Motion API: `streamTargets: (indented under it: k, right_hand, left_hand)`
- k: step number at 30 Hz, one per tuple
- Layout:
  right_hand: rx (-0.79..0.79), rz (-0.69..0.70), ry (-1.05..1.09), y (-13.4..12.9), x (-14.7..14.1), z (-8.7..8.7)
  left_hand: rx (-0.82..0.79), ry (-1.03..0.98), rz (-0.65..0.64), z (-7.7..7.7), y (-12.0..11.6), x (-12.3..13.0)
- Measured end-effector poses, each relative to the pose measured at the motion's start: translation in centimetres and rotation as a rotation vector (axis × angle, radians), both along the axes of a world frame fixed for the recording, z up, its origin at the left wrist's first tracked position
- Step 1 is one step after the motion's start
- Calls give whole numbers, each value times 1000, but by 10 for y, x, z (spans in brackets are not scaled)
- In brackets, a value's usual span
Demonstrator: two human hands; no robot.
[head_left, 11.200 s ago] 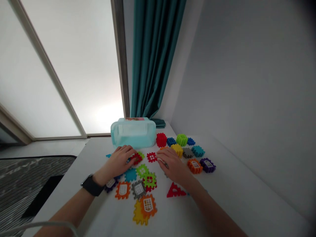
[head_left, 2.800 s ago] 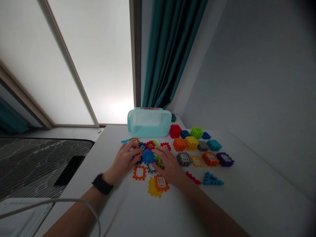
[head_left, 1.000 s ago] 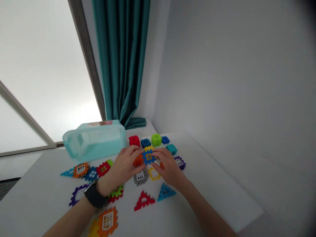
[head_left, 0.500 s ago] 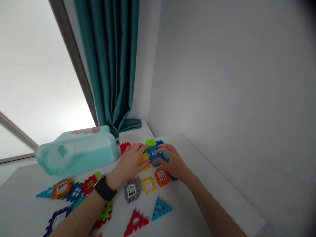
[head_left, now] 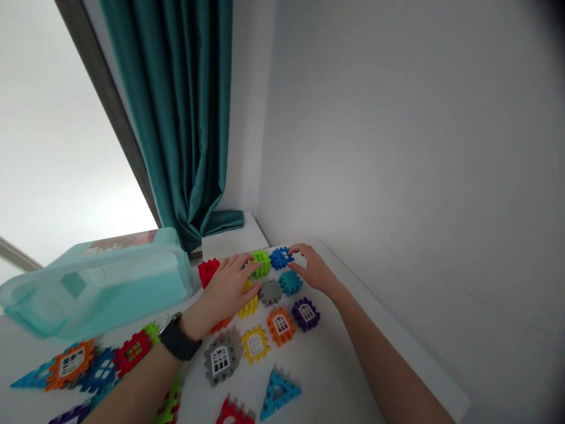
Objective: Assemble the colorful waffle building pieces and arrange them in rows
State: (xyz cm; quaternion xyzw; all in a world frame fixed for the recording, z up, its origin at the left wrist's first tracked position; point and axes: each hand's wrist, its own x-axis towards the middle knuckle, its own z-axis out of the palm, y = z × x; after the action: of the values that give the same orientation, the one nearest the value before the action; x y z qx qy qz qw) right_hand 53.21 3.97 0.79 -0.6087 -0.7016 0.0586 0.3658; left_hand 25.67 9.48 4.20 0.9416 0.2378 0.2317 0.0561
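Note:
My right hand [head_left: 314,270] has its thumb and forefinger at the right edge of a blue window tile [head_left: 281,258], a toothed plastic building piece at the back of the table. My left hand [head_left: 227,285] is open, fingers spread over yellow tiles [head_left: 249,305] that it partly hides. Its forefinger reaches to the lime green tiles [head_left: 262,264]. A red tile [head_left: 208,271] lies left of that hand. Just in front of the blue piece are a teal tile [head_left: 290,282] and a grey tile [head_left: 271,292]. A black watch [head_left: 180,338] is on my left wrist.
Nearer lie orange [head_left: 281,326], purple [head_left: 306,314], yellow [head_left: 255,344] and grey window tiles [head_left: 220,360], plus a blue triangle [head_left: 279,393]. More pieces, including a red tile [head_left: 132,351], spread at left. A turquoise bin [head_left: 132,294] lies on its side before the curtain [head_left: 185,118].
The blue window tile, earlier between both hands, is now farther back and right at my right hand. The green, grey and teal tiles are more exposed. The view has shifted, moving the bin leftward.

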Motion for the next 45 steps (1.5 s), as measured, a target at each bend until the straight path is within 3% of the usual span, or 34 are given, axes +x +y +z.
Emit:
streamTargets:
  k: [11, 45]
  right_hand:
    - [-138, 4, 38, 32, 17, -24]
    - [-195, 73, 33, 37, 25, -41]
  left_hand:
    - [2, -16, -13, -5, 3, -1]
    - [-57, 87, -10, 0, 1, 4]
